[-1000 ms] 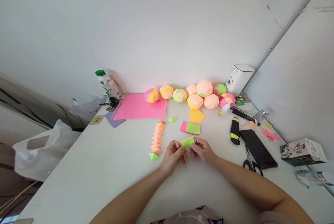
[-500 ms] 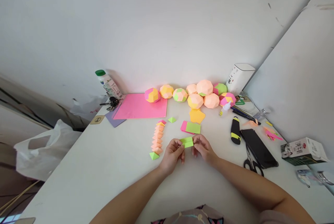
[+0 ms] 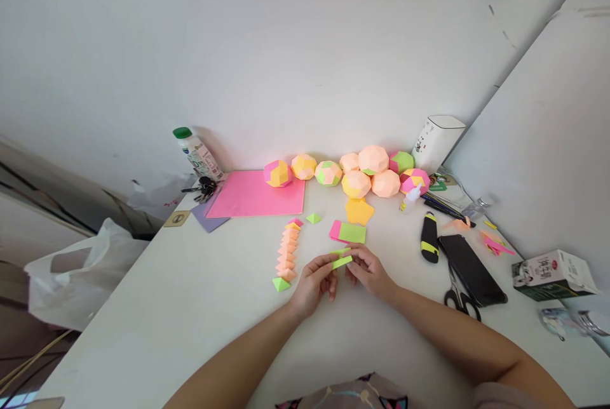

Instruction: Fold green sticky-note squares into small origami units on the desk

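My left hand (image 3: 315, 281) and my right hand (image 3: 368, 270) meet over the middle of the white table (image 3: 190, 307). Both pinch a small folded green paper strip (image 3: 342, 261), each at one end. Just beyond them lies a small stack of green and pink paper squares (image 3: 349, 232). To the left runs a row of folded peach paper units (image 3: 287, 250) with a green folded unit (image 3: 281, 284) at its near end. Another green unit (image 3: 313, 218) lies farther back.
Several paper polyhedron balls (image 3: 372, 171) line the wall beside a pink sheet (image 3: 252, 196). A bottle (image 3: 194, 152) and keys (image 3: 204, 188) stand at the back left. At right lie a utility knife (image 3: 429, 237), a phone (image 3: 469, 269), scissors (image 3: 458, 298) and a carton (image 3: 553, 275).
The green paper has gone from a flat rectangle to a narrower folded strip between my fingers. Both hands stayed in nearly the same spot.
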Demonstrator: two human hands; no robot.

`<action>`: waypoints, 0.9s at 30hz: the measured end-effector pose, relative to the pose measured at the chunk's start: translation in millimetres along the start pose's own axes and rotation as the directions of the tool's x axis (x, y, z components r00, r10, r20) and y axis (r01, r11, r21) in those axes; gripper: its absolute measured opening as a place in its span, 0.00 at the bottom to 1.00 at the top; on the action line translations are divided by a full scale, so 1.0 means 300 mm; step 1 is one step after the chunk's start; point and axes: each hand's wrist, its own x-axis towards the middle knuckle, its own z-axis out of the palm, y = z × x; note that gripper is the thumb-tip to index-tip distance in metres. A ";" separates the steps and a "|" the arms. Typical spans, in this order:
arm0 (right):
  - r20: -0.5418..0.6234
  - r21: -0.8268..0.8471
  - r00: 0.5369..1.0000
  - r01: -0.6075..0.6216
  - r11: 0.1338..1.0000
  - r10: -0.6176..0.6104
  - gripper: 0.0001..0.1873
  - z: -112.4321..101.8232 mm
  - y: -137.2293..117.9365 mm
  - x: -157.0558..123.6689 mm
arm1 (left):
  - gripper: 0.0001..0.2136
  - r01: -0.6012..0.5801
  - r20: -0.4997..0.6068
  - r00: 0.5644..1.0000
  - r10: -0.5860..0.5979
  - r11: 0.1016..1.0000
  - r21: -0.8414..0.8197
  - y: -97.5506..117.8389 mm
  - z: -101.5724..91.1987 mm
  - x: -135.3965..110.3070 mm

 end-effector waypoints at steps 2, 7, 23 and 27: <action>0.012 -0.003 1.000 -0.002 1.000 0.003 0.09 0.003 -0.008 -0.001 | 0.13 0.005 0.011 1.000 -0.006 0.999 0.044 0.004 0.007 -0.002; 0.021 0.043 1.000 -0.020 0.999 0.019 0.11 0.000 -0.005 -0.001 | 0.12 0.016 0.071 0.997 -0.031 0.978 0.206 0.011 0.014 -0.008; 0.006 -0.008 0.988 -0.154 0.988 0.154 0.18 -0.004 -0.002 -0.002 | 0.17 -0.052 0.038 0.998 0.047 0.987 0.155 -0.015 0.005 -0.012; 0.002 -0.046 0.986 -0.164 0.985 0.165 0.19 -0.005 -0.004 -0.002 | 0.17 -0.034 0.046 0.999 0.027 0.987 0.157 -0.013 0.003 -0.013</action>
